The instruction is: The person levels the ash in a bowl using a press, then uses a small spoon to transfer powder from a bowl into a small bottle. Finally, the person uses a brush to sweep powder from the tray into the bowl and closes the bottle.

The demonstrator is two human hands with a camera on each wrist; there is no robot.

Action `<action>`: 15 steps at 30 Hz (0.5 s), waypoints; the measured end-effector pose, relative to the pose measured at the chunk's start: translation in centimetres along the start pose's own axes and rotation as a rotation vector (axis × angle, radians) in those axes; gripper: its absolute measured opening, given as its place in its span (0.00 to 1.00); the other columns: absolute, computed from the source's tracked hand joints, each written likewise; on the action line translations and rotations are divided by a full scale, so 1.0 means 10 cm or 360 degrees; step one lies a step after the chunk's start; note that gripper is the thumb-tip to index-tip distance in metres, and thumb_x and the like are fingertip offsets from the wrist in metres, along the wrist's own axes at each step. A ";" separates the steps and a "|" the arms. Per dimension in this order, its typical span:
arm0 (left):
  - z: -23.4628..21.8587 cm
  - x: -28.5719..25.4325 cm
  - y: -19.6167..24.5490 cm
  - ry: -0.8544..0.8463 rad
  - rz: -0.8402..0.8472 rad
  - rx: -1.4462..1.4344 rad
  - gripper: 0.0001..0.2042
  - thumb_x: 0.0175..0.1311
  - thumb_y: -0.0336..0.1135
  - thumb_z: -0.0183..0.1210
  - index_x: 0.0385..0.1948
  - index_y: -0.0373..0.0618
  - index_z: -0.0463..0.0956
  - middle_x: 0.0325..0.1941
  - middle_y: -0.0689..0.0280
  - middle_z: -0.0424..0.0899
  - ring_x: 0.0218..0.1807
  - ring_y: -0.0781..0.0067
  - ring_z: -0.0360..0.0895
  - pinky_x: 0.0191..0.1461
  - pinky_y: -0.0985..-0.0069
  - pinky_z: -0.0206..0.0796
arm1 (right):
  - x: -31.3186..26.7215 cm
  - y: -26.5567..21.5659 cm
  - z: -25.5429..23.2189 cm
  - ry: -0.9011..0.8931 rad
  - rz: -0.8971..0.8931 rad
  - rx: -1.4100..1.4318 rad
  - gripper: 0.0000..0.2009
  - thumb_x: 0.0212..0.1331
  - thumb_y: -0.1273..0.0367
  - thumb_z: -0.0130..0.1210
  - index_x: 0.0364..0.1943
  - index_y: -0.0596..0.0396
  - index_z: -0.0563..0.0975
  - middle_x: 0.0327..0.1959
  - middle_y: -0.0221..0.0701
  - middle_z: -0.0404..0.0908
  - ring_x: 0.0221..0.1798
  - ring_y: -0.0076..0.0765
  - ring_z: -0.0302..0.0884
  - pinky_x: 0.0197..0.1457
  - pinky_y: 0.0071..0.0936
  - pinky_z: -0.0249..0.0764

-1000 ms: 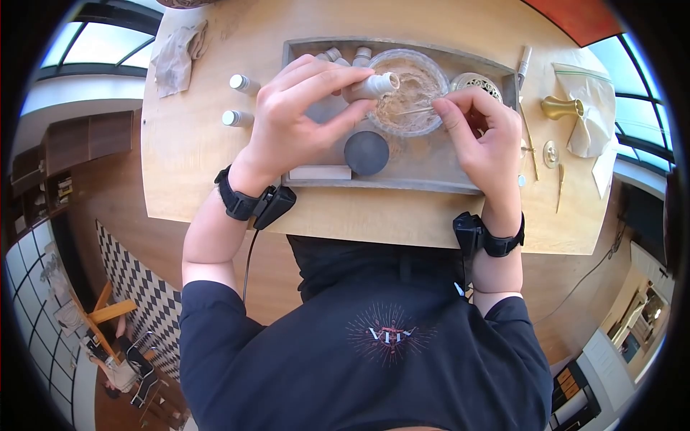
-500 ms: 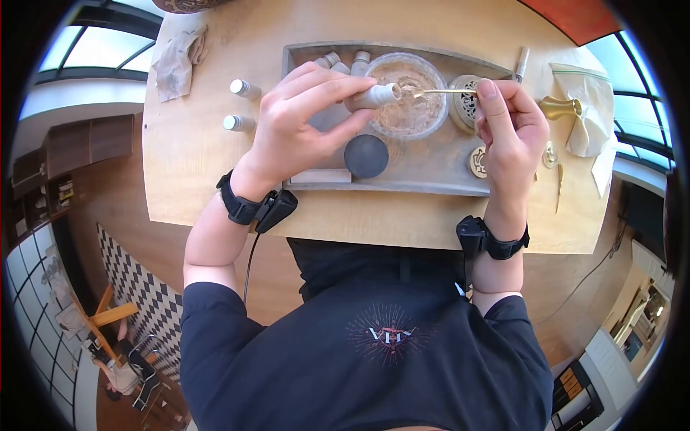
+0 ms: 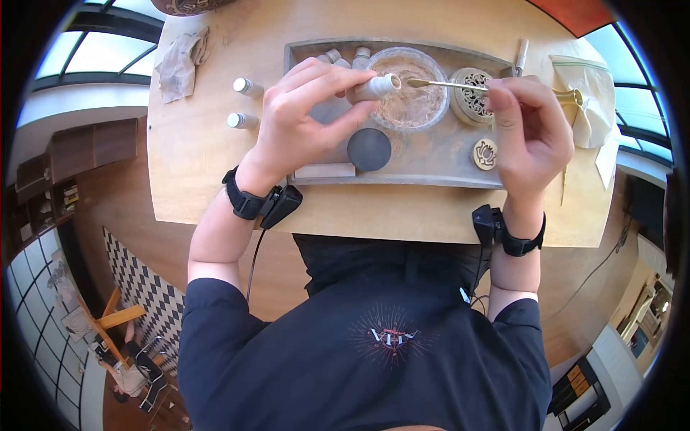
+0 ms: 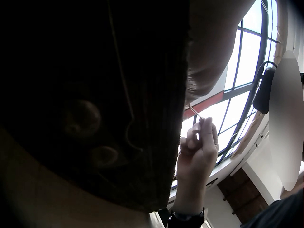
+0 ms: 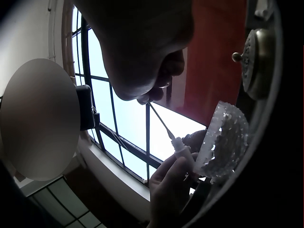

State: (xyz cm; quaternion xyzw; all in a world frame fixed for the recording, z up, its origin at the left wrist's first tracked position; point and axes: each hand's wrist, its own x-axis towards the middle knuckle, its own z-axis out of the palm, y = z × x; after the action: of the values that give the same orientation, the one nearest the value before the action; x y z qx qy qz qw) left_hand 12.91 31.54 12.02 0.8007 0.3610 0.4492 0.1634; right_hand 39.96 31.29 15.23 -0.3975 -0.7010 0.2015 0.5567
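My left hand (image 3: 295, 108) grips a small white bottle (image 3: 375, 87) between thumb and fingers. The bottle is uncapped and tilted, its mouth facing right over the clear bowl (image 3: 443, 109) of pale brown powder (image 3: 411, 108). Between thumb and fingertips of my right hand (image 3: 533, 133) is a thin brass spoon (image 3: 460, 86). Its small flat tip points left, close to the bottle mouth. In the right wrist view, the spoon (image 5: 162, 122) slants down to the mouth of the bottle (image 5: 183, 149), beside the textured wall of the bowl (image 5: 223, 140).
A grey tray (image 3: 431, 176) holds the bowl, more small bottles, a dark round disc (image 3: 369, 149), a pierced brass lid (image 3: 473, 95) and a lotus-patterned brass piece (image 3: 485, 153). Two capped bottles (image 3: 248, 87) stand left; a brass vessel (image 3: 573, 97) and plastic bag (image 3: 586, 72) lie right.
The spoon has come up from the powder to the bottle mouth, then drawn slightly back. My right hand has moved right and turned; my left hand keeps the bottle in nearly the same place.
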 end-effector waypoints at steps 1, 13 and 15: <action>0.01 0.00 -0.01 0.0008 0.0003 -0.0008 0.19 0.51 0.22 0.74 0.48 0.40 0.87 0.37 0.64 0.88 0.35 0.72 0.79 0.41 0.76 0.73 | 0.00 0.02 -0.02 0.0000 0.0060 -0.0009 0.03 0.62 0.76 0.68 0.33 0.58 0.84 0.22 0.21 0.78 0.23 0.13 0.65 0.25 0.14 0.55; 0.01 0.01 0.03 0.0012 -0.0067 0.0067 0.16 0.51 0.25 0.75 0.45 0.44 0.88 0.33 0.66 0.88 0.34 0.72 0.81 0.42 0.74 0.75 | -0.07 0.08 0.17 -0.0458 0.0333 -0.0180 0.04 0.61 0.71 0.68 0.34 0.57 0.85 0.22 0.30 0.80 0.21 0.24 0.71 0.27 0.24 0.67; 0.02 0.01 0.04 0.0015 -0.0061 0.0071 0.17 0.51 0.25 0.75 0.45 0.44 0.88 0.33 0.66 0.87 0.34 0.72 0.80 0.41 0.74 0.75 | -0.07 0.07 0.16 -0.0503 0.0352 -0.0178 0.04 0.61 0.71 0.68 0.34 0.57 0.85 0.21 0.30 0.79 0.21 0.24 0.71 0.27 0.24 0.67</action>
State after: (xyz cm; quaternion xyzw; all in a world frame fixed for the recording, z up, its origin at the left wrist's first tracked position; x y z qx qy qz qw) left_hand 13.27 31.33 12.21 0.7950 0.3869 0.4417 0.1525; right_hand 38.78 31.45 13.80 -0.4658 -0.7418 0.2821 0.3914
